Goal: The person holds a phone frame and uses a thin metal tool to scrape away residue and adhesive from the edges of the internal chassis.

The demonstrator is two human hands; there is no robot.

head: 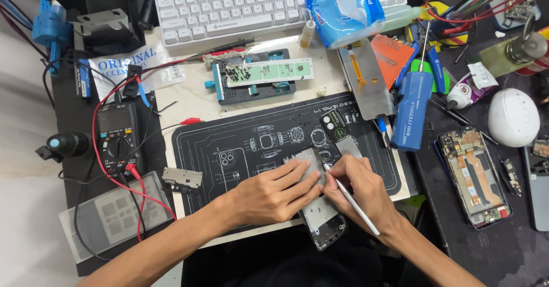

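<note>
My left hand [273, 192] lies flat, fingers together, pressing the phone [320, 204] down on the black mat [229, 144] at the worktop's near edge. My right hand [360, 189] pinches a thin metal tool [351, 200], tip touching the phone's upper part. A multimeter [117, 138] sits well to the left; another opened phone [477, 175] lies to the right.
</note>
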